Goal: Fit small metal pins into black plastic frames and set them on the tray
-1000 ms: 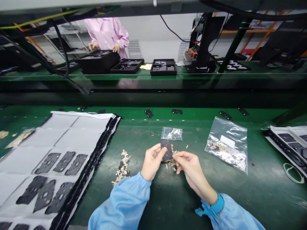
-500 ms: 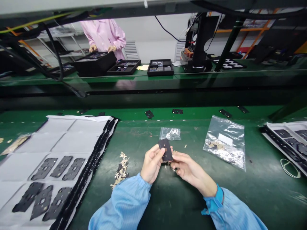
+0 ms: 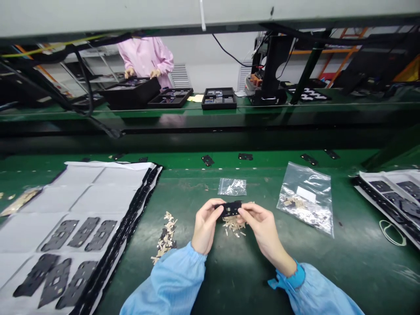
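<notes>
**Item in hand:** one black plate (image 3: 229,208), flat and narrow, with its long axis lying roughly side to side and rising slightly toward the right. It is held in the air above the table, in front of the person's chest and between both hands.

**Left hand** (image 3: 206,226): grip closed on the plate's left end, with the fingers curled around it.

**Right hand** (image 3: 262,225): grip closed on the plate's right end, pinched between thumb and fingertips. The two hands are close together, with only the plate's middle showing between them.

**Directly below the hands:** a small pile of tan scraps (image 3: 232,225) on the green table (image 3: 262,262).

**To the left:** a second heap of tan strips (image 3: 166,236), then a white sheet (image 3: 98,186) with rows of black plates (image 3: 59,275) laid on it.

**To the right:** a small clear plastic bag (image 3: 232,187) beyond the hands, and a larger clear bag (image 3: 306,199) holding tan pieces.

**Far side of the table:** a row of small black pieces (image 3: 207,160).

**Beyond, on a raised shelf** (image 3: 210,107): black trays (image 3: 218,99). A co-worker in a pink coat (image 3: 144,57) has both hands on a black box (image 3: 131,92).
</notes>
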The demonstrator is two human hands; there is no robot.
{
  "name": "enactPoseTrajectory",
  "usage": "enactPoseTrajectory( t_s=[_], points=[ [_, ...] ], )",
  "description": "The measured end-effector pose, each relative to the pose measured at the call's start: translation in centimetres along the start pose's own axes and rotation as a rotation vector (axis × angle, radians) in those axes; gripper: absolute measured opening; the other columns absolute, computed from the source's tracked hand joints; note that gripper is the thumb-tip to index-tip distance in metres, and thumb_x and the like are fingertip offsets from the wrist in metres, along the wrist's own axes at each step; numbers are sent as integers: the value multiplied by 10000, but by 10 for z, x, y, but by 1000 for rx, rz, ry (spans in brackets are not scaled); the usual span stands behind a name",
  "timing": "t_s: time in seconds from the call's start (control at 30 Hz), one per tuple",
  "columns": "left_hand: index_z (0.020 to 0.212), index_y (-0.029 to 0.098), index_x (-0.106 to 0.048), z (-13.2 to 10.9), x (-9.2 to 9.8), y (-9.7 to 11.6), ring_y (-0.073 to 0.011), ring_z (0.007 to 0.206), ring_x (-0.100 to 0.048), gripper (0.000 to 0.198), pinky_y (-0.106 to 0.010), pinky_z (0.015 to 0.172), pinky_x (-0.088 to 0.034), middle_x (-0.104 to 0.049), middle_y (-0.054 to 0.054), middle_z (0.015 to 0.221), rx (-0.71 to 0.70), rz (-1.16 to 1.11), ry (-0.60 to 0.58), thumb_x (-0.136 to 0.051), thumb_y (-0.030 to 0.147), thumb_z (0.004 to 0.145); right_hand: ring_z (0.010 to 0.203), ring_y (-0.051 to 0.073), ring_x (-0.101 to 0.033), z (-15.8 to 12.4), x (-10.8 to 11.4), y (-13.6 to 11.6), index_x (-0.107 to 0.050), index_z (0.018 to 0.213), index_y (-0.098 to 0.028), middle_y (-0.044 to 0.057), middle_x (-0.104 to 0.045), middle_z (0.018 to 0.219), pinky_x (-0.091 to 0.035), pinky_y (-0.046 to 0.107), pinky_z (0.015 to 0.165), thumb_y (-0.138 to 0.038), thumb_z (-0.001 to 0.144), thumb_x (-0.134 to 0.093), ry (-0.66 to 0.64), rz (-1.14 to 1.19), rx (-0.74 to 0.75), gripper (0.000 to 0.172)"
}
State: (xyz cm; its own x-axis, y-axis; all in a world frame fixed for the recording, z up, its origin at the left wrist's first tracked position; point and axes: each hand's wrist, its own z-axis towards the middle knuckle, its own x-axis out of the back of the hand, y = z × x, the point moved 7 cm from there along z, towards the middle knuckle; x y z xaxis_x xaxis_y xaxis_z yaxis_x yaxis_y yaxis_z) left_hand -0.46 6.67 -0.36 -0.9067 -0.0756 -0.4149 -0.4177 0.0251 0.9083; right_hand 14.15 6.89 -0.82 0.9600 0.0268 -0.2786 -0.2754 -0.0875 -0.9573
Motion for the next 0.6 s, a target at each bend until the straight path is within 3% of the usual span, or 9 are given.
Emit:
enactPoseTrajectory(
  t_s=[0.13, 0.3, 0.6],
  points=[
    [930, 171, -659, -3, -4, 18, -154, 868, -589, 146, -256, 783, -462, -605, -48, 921, -201, 293, -53, -625, 200, 791, 638, 126, -572, 1, -4, -16, -688, 798, -184, 27, -568, 801, -506, 249, 577, -235, 801, -638, -129, -234, 178, 72],
    [814, 157, -674, -4, -11, 23, -154, 795, -591, 78, -264, 709, -473, -615, -49, 811, -292, 484, -149, -598, 172, 806, 619, 129, -551, -6, -10, -27, -679, 832, -192, 26, -559, 771, -459, 258, 562, -185, 851, -564, -195, -454, 312, 117],
    [808, 164, -658, -10, -22, 37, -150, 767, -592, 86, -281, 716, -466, -626, -38, 785, -488, 758, -207, -599, 107, 782, 725, 164, -511, -17, -19, -47, -631, 906, -182, 50, -540, 798, -412, 290, 643, -119, 908, -434, -292, -828, 563, 207]
  ],
)
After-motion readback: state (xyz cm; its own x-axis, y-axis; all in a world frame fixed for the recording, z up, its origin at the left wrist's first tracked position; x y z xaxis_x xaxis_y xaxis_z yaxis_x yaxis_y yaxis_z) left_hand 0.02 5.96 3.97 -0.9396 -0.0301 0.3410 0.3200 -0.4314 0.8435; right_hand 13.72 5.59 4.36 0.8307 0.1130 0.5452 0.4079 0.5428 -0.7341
